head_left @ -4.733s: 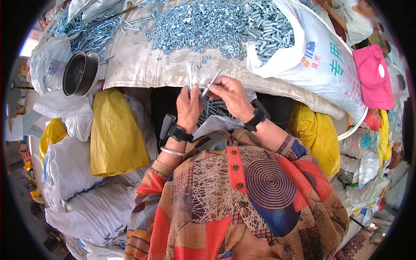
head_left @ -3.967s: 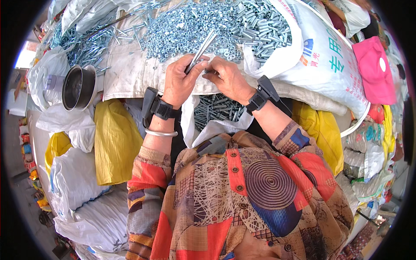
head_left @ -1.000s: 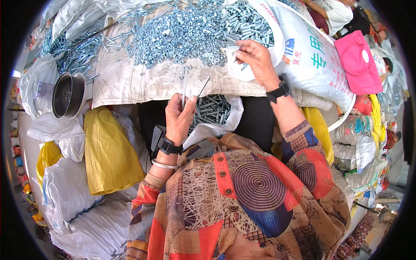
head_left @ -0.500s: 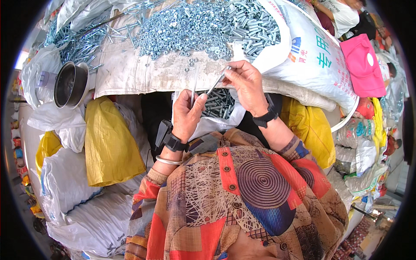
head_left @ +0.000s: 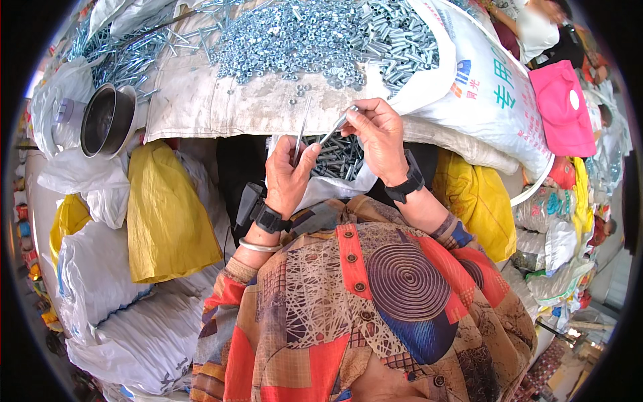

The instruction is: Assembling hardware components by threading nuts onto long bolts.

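My left hand [head_left: 288,173] is closed around thin metal bolts; one long bolt [head_left: 303,126] points up from its fingers, and another bolt [head_left: 327,139] slants right toward the other hand. At that bolt's upper end, my right hand [head_left: 380,137] pinches a short metal sleeve [head_left: 345,119] between thumb and forefinger. Whether the sleeve is fully round the bolt cannot be told. Below the hands, a white sack [head_left: 365,182] holds many dark metal fasteners [head_left: 338,161]. Beyond them, on a cloth-covered surface [head_left: 221,110], lie heaps of nuts [head_left: 288,43], sleeves [head_left: 402,47] and long bolts [head_left: 127,57].
A black bowl [head_left: 107,122] stands at the left edge of the surface. Printed white sacking [head_left: 495,87] and a pink bag [head_left: 561,110] lie at right. Yellow sacks [head_left: 167,214] hang on both sides of my lap. Another person [head_left: 532,30] sits at the far right.
Both hands stay almost where they were, with the slanted bolt still between them. The right fingers have shifted slightly at the sleeve, and the view has moved a little.
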Demonstrator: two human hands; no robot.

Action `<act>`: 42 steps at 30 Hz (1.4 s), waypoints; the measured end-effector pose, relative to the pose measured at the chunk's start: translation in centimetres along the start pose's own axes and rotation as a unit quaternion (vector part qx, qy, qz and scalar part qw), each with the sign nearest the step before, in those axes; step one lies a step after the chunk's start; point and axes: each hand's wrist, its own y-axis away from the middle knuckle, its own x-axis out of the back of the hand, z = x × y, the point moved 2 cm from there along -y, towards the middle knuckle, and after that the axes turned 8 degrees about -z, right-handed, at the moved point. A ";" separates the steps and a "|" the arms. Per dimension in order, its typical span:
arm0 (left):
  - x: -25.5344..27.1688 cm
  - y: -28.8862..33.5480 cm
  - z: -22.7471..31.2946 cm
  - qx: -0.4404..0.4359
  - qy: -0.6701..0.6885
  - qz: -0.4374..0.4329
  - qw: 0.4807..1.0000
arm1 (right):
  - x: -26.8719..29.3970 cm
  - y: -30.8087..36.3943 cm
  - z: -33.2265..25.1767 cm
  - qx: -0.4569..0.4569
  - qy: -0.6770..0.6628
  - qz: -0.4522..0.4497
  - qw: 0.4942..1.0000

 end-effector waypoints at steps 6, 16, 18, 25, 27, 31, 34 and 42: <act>-0.2 0.1 -1.4 -0.018 0.033 0.015 0.999 | -1.6 0.7 0.5 -0.025 0.116 -0.090 0.989; 1.4 0.8 -1.9 0.119 0.298 0.056 0.946 | 3.6 -8.5 1.1 0.149 0.718 -0.123 0.669; 1.7 0.9 -2.2 0.105 0.282 0.060 0.952 | 3.8 -8.9 2.0 0.146 0.729 -0.120 0.658; 2.9 1.4 -3.1 0.109 0.302 0.077 0.944 | 3.0 -10.5 2.4 0.098 0.665 -0.138 0.727; 3.0 1.3 -3.3 0.106 0.304 0.076 0.944 | 2.0 -11.2 2.6 0.075 0.602 -0.172 0.776; 2.7 1.0 -3.1 0.107 0.301 0.066 0.945 | 0.3 -12.6 4.6 0.001 0.541 -0.186 0.820; 2.6 1.0 -3.0 0.115 0.299 0.078 0.944 | 0.2 -13.1 5.8 0.030 0.597 -0.187 0.779; 2.9 0.9 -3.4 0.117 0.289 0.073 0.947 | -0.3 -13.2 6.0 0.103 0.628 -0.248 0.730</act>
